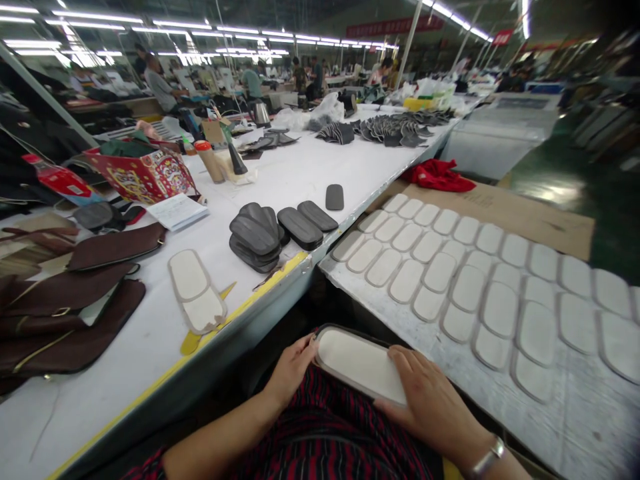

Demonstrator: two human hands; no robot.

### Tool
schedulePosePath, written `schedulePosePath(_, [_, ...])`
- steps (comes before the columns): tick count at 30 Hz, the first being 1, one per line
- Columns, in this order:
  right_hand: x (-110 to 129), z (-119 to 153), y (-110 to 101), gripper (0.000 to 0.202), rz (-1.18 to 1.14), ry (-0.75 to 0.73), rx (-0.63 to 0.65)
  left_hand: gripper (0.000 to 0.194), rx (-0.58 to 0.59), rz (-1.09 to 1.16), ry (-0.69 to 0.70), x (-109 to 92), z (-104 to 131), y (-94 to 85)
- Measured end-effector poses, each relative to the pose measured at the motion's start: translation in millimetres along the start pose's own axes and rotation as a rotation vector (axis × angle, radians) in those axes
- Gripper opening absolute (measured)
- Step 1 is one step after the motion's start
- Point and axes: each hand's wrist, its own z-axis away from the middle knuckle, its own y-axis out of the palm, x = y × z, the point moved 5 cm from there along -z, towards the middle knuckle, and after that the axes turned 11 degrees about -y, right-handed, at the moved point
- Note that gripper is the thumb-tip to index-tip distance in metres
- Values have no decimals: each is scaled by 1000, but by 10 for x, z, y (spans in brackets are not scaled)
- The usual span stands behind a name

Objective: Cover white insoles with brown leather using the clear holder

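Observation:
Over my lap is a long white panel (357, 360) with rounded ends and a grey-brown border, a dark edge showing along its far side. My left hand (294, 365) pinches its left end between thumb and fingers. Around the right end my right hand (430, 397) is closed, fingers on the white face and thumb along the near edge. Two similar white pieces (189, 275) lie overlapped on the white table to the left, by a yellow pointed tool (193, 341). Dark grey oval pieces (255, 233) are stacked near the table edge.
On the right, a low grey board (590, 407) carries rows of white rounded pieces (500, 310), with cardboard (530, 213) and red cloth (440, 175) behind. Brown leather pieces (75, 320), a red patterned box (145, 175) and a bottle (63, 180) occupy the table's left. People work farther back.

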Motion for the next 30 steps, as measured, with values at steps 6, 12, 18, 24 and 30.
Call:
schedulePosePath(6, [-29,15,-137,56,-187,64,87,26,-78,-232,-69,32,-265,-214])
schedulePosePath(12, [-183,153,-222,62,-464,138,172,24,-60,-178,-88,14,-265,-202])
schedulePosePath(18, [-692,511,-246,52,-944,163,-130,24,-54,-167,-99,-39,-233,-179])
schedulePosePath(24, [-1420,1089,121,66,-251,561,-304,33,-63,-438,-13,-184,-147,-209])
schedulePosePath(30, [-1784,1203,594,76,58,485,-112,32,-3,-451,-36,-125,-215,-248])
